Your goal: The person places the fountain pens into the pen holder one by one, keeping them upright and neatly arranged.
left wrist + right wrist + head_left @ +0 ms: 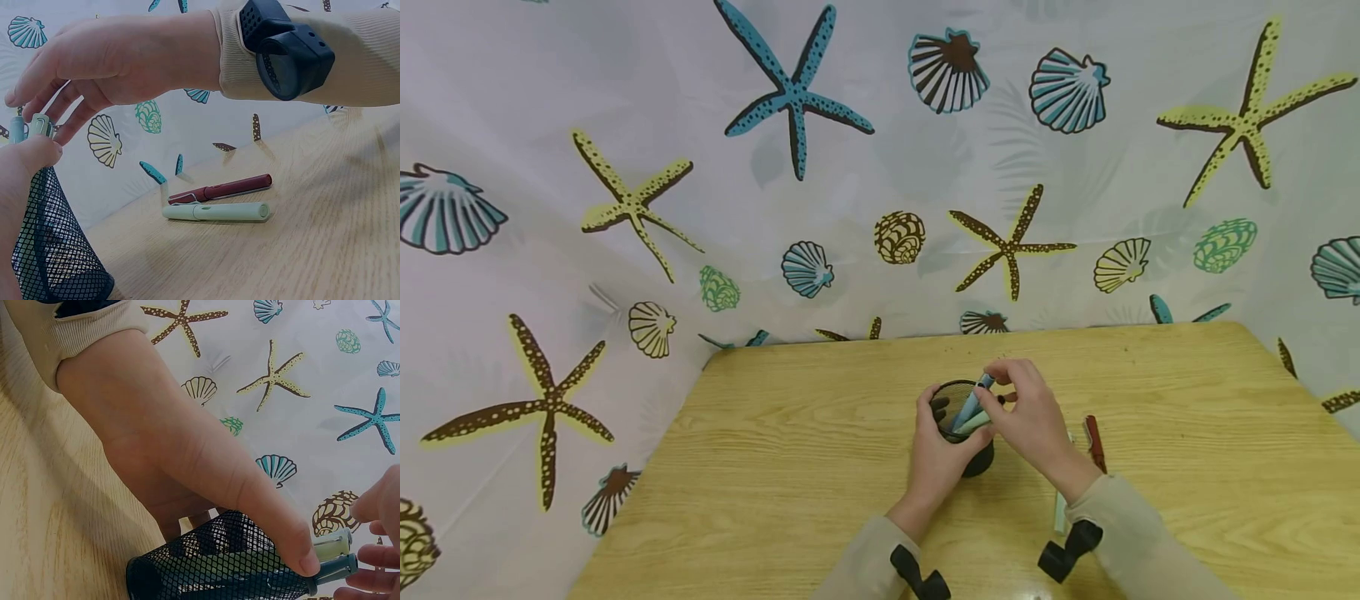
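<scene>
My left hand (942, 454) grips a black mesh pen cup (977, 462), its thumb across the near side and its fingers round the far side. Inside stand a blue pen (967, 408) and a pale green pen (977, 422), both leaning to the right with their ends above the rim. Over them is my right hand (1028, 412), its fingers loosely bent. The thumb and index finger overlap the blue pen's top in the head view. From the right wrist, the right fingertips (369, 556) show right beside the pen ends, not closed round them.
Right of the cup, a dark red pen (234, 187) and another pale green pen (219, 211) lie side by side on the wooden table (790, 467). Behind the table hangs a white cloth (850, 183) printed with shells and starfish.
</scene>
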`<action>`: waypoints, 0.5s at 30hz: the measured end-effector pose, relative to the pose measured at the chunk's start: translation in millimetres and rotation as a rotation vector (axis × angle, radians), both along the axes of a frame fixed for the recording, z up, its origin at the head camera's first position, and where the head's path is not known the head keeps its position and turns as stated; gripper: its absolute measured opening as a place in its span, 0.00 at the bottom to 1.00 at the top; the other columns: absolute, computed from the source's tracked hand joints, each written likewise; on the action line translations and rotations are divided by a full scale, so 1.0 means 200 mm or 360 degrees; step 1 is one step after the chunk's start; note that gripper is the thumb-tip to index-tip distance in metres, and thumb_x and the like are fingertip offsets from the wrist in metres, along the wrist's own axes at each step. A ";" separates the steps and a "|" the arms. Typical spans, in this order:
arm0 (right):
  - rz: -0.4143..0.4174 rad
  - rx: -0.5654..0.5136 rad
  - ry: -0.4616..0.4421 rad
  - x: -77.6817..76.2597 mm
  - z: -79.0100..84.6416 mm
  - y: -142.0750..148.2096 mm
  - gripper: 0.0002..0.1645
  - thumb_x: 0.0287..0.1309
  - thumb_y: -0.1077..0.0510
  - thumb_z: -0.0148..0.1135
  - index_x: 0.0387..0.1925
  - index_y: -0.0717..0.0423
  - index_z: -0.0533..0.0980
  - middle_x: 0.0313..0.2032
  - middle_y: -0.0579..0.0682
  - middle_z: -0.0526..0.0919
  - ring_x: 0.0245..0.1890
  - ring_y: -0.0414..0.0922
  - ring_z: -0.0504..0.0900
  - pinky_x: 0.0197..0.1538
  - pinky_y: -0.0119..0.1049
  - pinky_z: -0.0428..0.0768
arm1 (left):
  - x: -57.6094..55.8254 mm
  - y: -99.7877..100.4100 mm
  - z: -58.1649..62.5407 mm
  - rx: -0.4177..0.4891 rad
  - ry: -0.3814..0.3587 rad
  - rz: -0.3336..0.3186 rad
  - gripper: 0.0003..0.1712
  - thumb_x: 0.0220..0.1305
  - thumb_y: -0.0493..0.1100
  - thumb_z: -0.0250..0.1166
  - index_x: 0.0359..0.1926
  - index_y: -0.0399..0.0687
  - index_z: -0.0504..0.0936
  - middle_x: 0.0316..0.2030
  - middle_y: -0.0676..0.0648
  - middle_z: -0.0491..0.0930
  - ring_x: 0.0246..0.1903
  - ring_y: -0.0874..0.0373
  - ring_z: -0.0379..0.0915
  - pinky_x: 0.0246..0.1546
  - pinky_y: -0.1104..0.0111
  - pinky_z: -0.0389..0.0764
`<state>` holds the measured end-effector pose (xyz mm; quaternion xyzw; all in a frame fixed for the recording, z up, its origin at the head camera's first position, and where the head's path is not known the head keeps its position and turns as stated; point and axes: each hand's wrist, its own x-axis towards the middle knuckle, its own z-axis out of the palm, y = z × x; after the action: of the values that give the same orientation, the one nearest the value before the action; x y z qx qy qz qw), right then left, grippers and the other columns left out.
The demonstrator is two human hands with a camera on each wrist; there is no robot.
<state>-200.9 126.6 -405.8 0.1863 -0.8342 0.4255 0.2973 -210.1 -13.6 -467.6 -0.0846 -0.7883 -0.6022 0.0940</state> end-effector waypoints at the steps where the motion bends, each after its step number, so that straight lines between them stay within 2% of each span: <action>1: 0.0004 -0.0004 -0.0012 0.00 0.00 0.00 0.16 0.54 0.60 0.66 0.45 0.60 0.75 0.43 0.53 0.75 0.42 0.49 0.75 0.37 0.41 0.77 | 0.00 0.00 0.00 0.0005 -0.0001 0.0000 0.53 0.44 0.63 0.72 0.66 0.59 0.53 0.59 0.44 0.64 0.56 0.46 0.63 0.54 0.53 0.66; 7: 0.0032 -0.0032 -0.0044 0.00 0.00 0.01 0.15 0.55 0.61 0.65 0.45 0.60 0.75 0.42 0.54 0.75 0.39 0.49 0.76 0.37 0.44 0.78 | 0.00 0.00 0.00 0.0031 -0.0002 -0.0007 0.53 0.44 0.63 0.72 0.66 0.58 0.53 0.59 0.42 0.64 0.56 0.45 0.63 0.53 0.52 0.66; 15: 0.0017 -0.0050 -0.0090 0.01 -0.01 0.02 0.17 0.56 0.61 0.64 0.48 0.61 0.74 0.42 0.55 0.76 0.39 0.48 0.76 0.36 0.44 0.78 | 0.00 0.00 0.00 0.0025 -0.0015 -0.0001 0.53 0.43 0.63 0.72 0.66 0.58 0.53 0.60 0.43 0.64 0.56 0.45 0.63 0.53 0.52 0.66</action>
<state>-199.8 131.6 -407.7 0.1738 -0.8345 0.4453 0.2741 -210.5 -13.2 -467.2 -0.0813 -0.7840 -0.6087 0.0909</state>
